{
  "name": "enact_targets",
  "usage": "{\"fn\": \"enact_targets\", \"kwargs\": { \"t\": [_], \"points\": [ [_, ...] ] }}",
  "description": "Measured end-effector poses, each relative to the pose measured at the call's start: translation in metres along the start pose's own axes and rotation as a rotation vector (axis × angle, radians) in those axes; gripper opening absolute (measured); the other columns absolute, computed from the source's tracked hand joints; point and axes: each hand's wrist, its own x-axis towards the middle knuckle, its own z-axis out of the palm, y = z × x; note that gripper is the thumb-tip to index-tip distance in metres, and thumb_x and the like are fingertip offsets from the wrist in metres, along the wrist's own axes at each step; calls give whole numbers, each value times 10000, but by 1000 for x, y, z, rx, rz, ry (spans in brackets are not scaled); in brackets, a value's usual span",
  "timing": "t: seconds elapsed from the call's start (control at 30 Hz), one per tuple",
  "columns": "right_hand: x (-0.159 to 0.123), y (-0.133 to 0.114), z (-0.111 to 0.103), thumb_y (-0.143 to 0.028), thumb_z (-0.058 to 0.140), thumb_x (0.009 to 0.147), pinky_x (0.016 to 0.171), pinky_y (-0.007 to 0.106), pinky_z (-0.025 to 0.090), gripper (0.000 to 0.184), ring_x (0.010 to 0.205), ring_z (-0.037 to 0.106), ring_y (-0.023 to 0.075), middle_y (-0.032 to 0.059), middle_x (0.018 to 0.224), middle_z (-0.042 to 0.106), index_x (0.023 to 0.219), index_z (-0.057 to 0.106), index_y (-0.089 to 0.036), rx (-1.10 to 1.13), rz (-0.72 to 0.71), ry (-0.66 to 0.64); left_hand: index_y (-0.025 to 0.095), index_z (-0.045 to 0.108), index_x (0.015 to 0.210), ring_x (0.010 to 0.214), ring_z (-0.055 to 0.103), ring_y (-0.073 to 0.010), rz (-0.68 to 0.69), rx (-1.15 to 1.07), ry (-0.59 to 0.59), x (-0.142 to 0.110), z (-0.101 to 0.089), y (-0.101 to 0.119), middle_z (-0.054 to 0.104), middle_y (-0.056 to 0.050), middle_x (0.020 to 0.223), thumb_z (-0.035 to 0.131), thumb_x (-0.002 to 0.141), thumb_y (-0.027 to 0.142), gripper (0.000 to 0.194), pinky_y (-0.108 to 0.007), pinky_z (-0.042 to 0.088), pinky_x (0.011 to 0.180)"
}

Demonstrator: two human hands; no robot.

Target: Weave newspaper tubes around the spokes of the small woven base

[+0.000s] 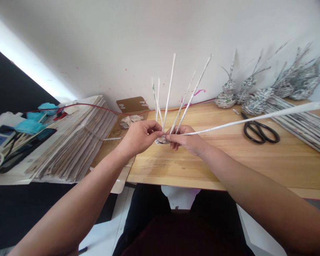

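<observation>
My left hand (140, 137) and my right hand (186, 140) meet above a wooden table (229, 160), both pinched on a small woven piece of rolled newspaper (162, 140). Several thin paper rods (169, 90) stand up from it like spokes. One long paper rod (256, 118) runs from my right fingers out to the right, past the scissors.
Black scissors (260, 132) lie on the table at the right. Behind them stand several woven paper pieces (225, 97) and a bundle of rolled paper rods (304, 124). A thick stack of newspapers (77, 142) lies at the left, with a red cable (96, 105) across it.
</observation>
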Motion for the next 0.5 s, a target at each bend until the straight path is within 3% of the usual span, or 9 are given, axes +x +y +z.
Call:
{"fn": "enact_targets", "kwargs": {
  "t": [0.33, 0.5],
  "points": [
    [-4, -2, 1, -388, 854, 680, 499, 220, 450, 311, 536, 536, 96, -13, 623, 629, 829, 702, -162, -56, -70, -60, 173, 690, 765, 615, 581, -122, -14, 22, 13, 1, 0, 5, 682, 7, 676, 654, 811, 279, 121, -241, 426, 584],
    [-4, -1, 2, -388, 875, 650, 480, 212, 405, 320, 548, 482, 90, -26, 628, 592, 798, 692, -170, -88, -70, -8, 173, 682, 757, 614, 575, -121, -9, 15, 4, 2, 2, 8, 678, 10, 672, 649, 807, 268, 112, -241, 416, 582]
  ]
}}
